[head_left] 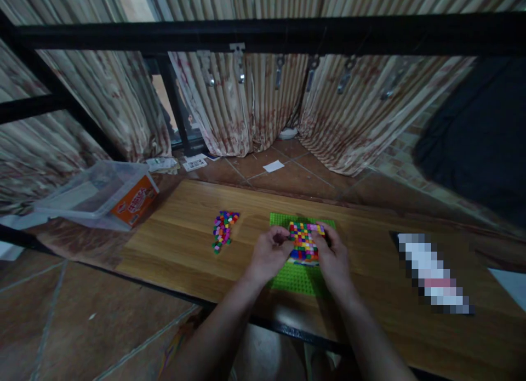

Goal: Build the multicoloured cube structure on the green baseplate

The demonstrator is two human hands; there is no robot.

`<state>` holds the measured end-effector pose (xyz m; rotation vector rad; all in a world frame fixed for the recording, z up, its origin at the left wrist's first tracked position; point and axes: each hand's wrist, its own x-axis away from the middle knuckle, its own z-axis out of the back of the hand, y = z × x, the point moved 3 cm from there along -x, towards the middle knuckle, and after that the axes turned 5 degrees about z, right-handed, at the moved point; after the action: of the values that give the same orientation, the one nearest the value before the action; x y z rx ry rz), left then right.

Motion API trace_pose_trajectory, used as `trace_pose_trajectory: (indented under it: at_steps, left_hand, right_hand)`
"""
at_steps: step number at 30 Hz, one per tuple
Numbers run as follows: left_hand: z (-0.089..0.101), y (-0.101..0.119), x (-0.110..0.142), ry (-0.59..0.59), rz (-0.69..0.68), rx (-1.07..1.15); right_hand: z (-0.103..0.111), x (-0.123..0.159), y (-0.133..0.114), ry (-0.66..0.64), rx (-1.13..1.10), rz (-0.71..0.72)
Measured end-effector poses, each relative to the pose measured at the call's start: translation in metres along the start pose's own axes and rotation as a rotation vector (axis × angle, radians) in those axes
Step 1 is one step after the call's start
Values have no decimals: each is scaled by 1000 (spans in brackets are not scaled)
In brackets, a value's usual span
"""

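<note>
Nearest the head camera, the person's forearms (224,318) reach over the tabletop (164,227). The left hand (271,252) is curled, thumb and fingers pinching the left edge of a multicoloured block (303,239); the right hand (332,252) grips its right edge, thumb on top. The block is above the middle of the green board (293,280); whether it is seated or lifted, I cannot tell. Its visible top looks largely filled with small bricks, so much of the building seems done. Left over is a loose pile (224,227), well apart to the left, towards the bin (135,203), unplaced.
</note>
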<state>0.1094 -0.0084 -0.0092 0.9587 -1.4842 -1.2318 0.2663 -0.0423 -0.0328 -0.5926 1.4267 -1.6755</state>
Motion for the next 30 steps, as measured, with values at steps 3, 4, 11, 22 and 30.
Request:
trace_pose_trajectory:
  at_steps: [3, 4, 11, 22, 30]
  left_hand:
    - [11, 1, -3, -25, -50, -49]
    - [19, 2, -5, 2, -83, -106]
    - [86, 25, -25, 437, -258, -829]
    - [93, 18, -36, 502, -105, -1390]
    - [90, 21, -33, 525, -181, -1392]
  right_hand:
    - [1, 0, 0, 16, 44, -14]
    - [2, 1, 0, 17, 55, -24]
    - [3, 2, 0, -21, 40, -73]
    - [4, 2, -5, -60, 67, -91]
    - [3, 2, -8, -59, 53, -53]
